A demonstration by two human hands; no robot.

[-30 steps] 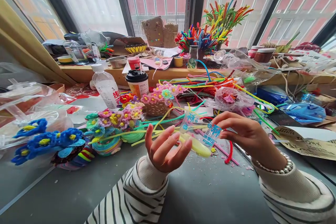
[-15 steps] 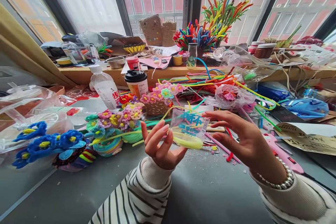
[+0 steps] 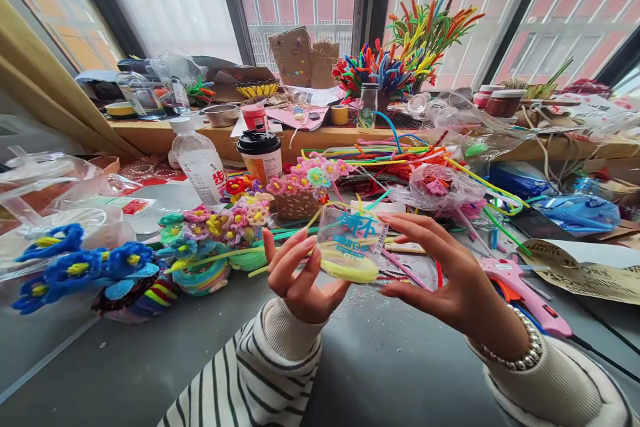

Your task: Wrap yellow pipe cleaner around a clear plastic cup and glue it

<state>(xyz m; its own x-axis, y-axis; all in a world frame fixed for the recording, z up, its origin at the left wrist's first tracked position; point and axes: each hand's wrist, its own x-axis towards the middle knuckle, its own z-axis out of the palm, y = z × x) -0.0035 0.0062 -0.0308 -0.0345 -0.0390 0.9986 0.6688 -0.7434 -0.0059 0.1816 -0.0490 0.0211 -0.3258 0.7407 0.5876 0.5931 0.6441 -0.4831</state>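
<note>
Between my two hands, above the grey table, is a small clear plastic cup [image 3: 353, 230] with blue lettering and a barcode label. A pale yellow fuzzy band [image 3: 350, 267] runs around its lower end. My left hand [image 3: 303, 280] grips the cup from the left, fingers bent against its side. My right hand [image 3: 445, 273] is at the cup's right side, fingers spread, with fingertips near the upper rim and the thumb low by the band; whether they touch is unclear.
Blue fuzzy flowers [image 3: 80, 268] and a white-capped bottle [image 3: 197, 163] stand left. A black-lidded paper cup [image 3: 261, 155] is behind. Coloured stems [image 3: 370, 160] lie across the back. At right lies a pink glue gun [image 3: 530, 297] with a cord.
My right thumb has moved down and left towards the cup's lower end, and my right hand is nearer the cup. The cup and both hands appear slightly further left in view.
</note>
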